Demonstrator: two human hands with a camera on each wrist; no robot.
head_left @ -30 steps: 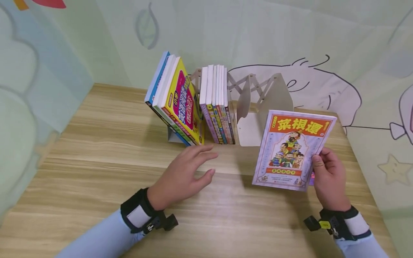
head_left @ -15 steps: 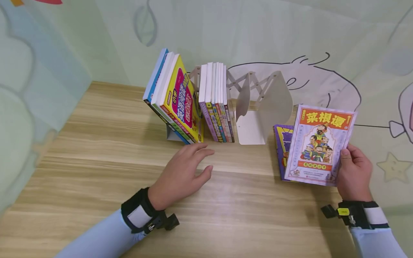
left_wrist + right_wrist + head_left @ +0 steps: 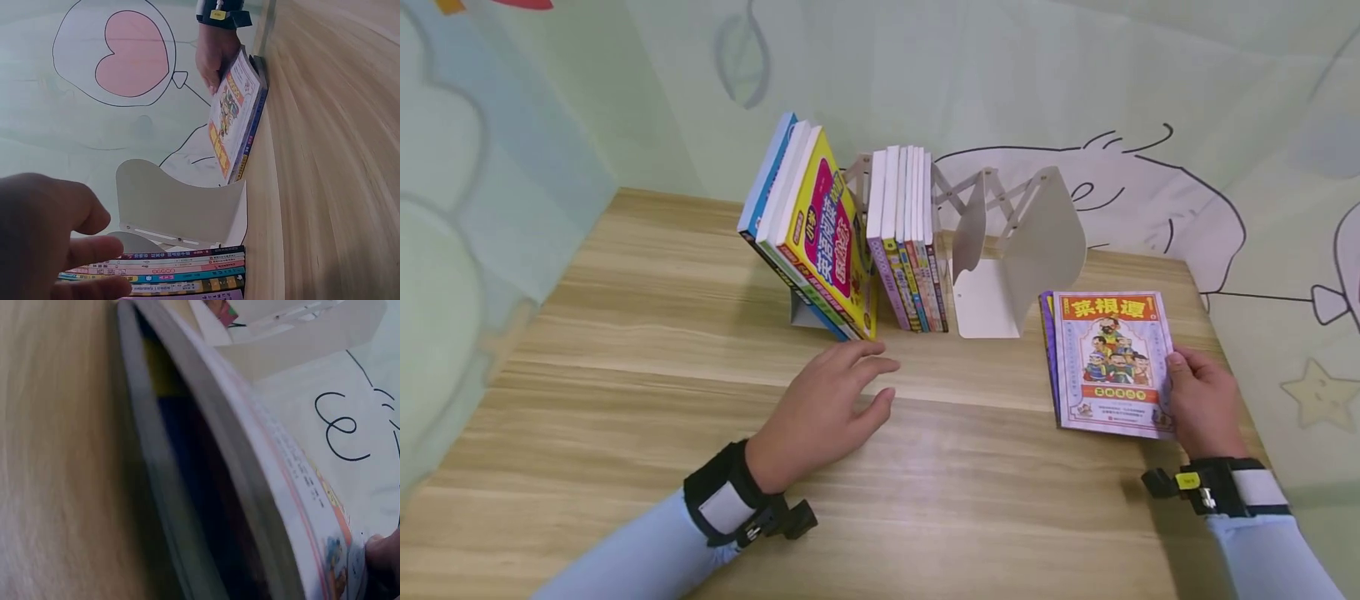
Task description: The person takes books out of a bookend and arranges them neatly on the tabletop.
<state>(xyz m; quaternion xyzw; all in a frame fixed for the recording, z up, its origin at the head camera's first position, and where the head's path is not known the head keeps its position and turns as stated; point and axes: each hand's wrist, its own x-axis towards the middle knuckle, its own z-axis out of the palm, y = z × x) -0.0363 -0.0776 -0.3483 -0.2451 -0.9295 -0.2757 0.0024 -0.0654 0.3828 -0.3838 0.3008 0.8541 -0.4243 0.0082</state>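
My right hand (image 3: pixel 1206 407) pinches the right edge of a lavender paperback book (image 3: pixel 1112 367), thumb on its cover. This book has an orange title band and cartoon figures. It lies over a purple book (image 3: pixel 1049 358), of which only the left edge shows in the head view. A narrow gap parts the two books in the right wrist view, where the cover (image 3: pixel 294 506) of the upper one bends. My left hand (image 3: pixel 823 412), fingers spread and relaxed, holds nothing. It is over the table just in front of the leaning yellow book (image 3: pixel 827 242).
A beige expanding book rack (image 3: pixel 1037 242) stands along the wall. Large books lean at its left, and several thin books (image 3: pixel 906 242) stand upright beside them. Its right section (image 3: pixel 985 304) shows a bare base plate. The wooden table (image 3: pixel 925 517) meets patterned walls.
My right hand has carried the lavender book to the right, then lowered it onto the purple book, now mostly covered. My left hand has stayed in place.
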